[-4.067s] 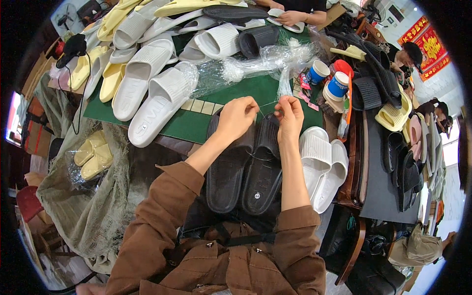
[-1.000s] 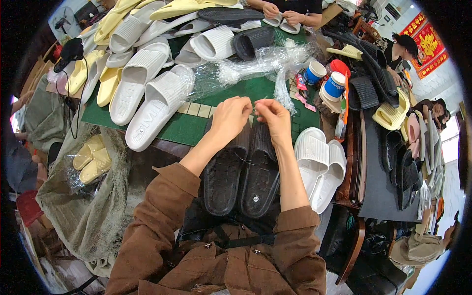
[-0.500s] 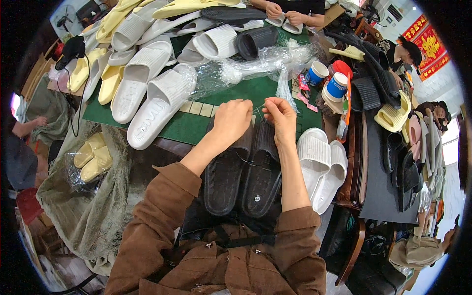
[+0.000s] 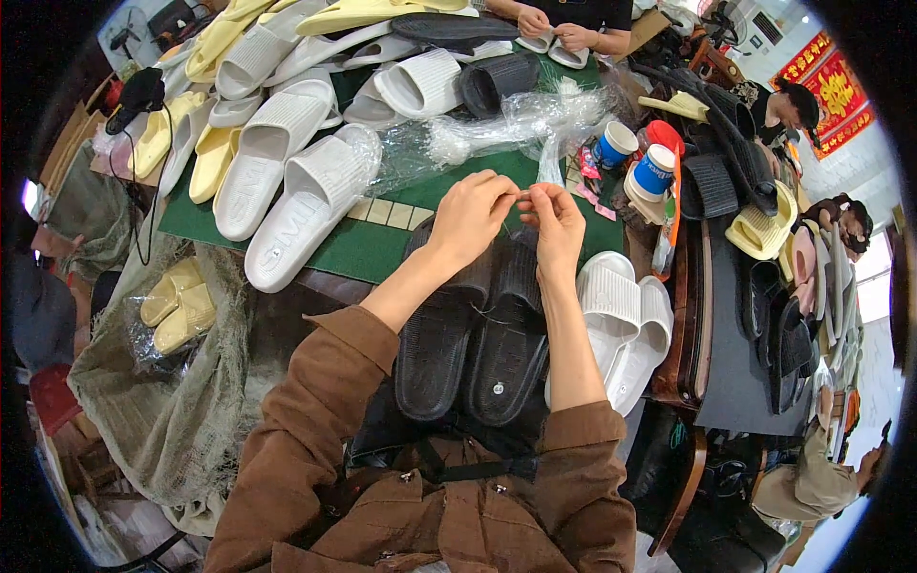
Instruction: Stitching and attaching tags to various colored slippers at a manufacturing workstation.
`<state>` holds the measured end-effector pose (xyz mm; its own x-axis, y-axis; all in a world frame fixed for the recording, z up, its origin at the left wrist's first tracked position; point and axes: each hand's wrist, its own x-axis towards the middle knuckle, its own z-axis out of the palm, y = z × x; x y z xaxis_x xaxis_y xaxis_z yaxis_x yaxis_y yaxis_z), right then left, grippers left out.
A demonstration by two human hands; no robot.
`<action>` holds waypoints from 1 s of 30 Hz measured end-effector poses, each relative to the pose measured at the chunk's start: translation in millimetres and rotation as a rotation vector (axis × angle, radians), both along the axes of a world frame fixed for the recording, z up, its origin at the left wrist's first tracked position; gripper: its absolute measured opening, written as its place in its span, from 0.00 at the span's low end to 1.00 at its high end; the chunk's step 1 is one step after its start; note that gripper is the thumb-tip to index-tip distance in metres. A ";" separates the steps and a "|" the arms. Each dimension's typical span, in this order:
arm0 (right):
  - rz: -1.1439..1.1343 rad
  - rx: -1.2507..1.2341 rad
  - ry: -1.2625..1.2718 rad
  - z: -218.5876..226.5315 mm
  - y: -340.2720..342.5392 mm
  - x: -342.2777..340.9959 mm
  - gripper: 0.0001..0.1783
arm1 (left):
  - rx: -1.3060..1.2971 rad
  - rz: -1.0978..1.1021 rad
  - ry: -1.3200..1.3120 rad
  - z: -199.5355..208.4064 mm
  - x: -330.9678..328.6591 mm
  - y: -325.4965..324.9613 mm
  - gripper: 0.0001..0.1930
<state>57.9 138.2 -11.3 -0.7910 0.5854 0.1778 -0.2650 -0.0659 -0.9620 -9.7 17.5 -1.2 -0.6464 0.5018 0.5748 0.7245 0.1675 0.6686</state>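
Both of my hands meet above a pair of black slide slippers point(image 4: 508, 372) that lie side by side in front of me, toes away. My left hand point(image 4: 473, 220) has thumb and fingertips pinched together. Close beside it, my right hand point(image 4: 558, 227) is pinched too, its fingertips nearly touching the left ones. Between them is a thin, pale plastic string, mostly covered by the fingers. A fine clear strand point(image 4: 483, 311) shows at the inner edges of the black slippers. To the right of my right forearm rests a pair of white slippers point(image 4: 611, 325).
Grey slippers point(image 4: 315, 205) and yellow ones are heaped across the green table mat point(image 4: 382, 244). Clear plastic bags and a bundle of white strings point(image 4: 458, 143) lie beyond my hands. Paper cups point(image 4: 653, 172) stand at the right. A sack point(image 4: 158, 411) hangs left. Another person's hands point(image 4: 554, 29) work opposite.
My hands have come together from slightly apart, the left moving right. The string stretched between them earlier is now mostly hidden in the fingertips.
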 end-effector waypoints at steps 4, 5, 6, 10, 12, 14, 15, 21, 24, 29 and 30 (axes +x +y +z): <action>-0.023 -0.007 0.067 3.3 -1.8 0.3 0.07 | 0.011 -0.018 -0.003 2.5 2.3 -2.4 0.03; -0.030 -0.010 0.101 4.0 0.7 1.1 0.07 | 0.013 -0.021 -0.002 4.5 4.4 -5.1 0.03; -0.036 -0.012 0.134 4.8 3.6 2.0 0.07 | -0.068 -0.049 -0.074 6.1 6.3 -10.2 0.03; 0.000 0.044 0.154 22.9 12.7 3.0 0.08 | -0.062 -0.094 -0.225 25.7 9.5 -14.0 0.04; 0.029 0.010 0.159 46.2 6.3 0.2 0.09 | -0.011 -0.072 -0.256 29.4 6.7 -12.3 0.04; 0.074 -0.007 0.159 50.6 5.6 -1.0 0.09 | -0.006 -0.053 -0.183 28.3 5.1 -8.4 0.04; 0.097 -0.014 0.115 47.2 4.4 -2.2 0.09 | -0.005 -0.053 -0.182 23.0 4.5 -8.3 0.04; 0.117 -0.217 -0.061 5.2 6.2 0.9 0.12 | -0.066 -0.002 -0.246 -0.9 3.4 -1.1 0.03; 0.132 -0.149 -0.080 13.4 1.6 1.5 0.11 | -0.002 0.041 -0.139 -1.3 2.6 1.8 0.03; 0.175 -0.064 -0.135 4.8 2.4 -1.2 0.09 | -0.041 0.074 -0.090 -6.5 2.7 -1.2 0.03; 0.170 -0.024 -0.145 4.2 1.8 -1.7 0.08 | -0.065 0.095 -0.039 -6.5 2.3 -1.6 0.03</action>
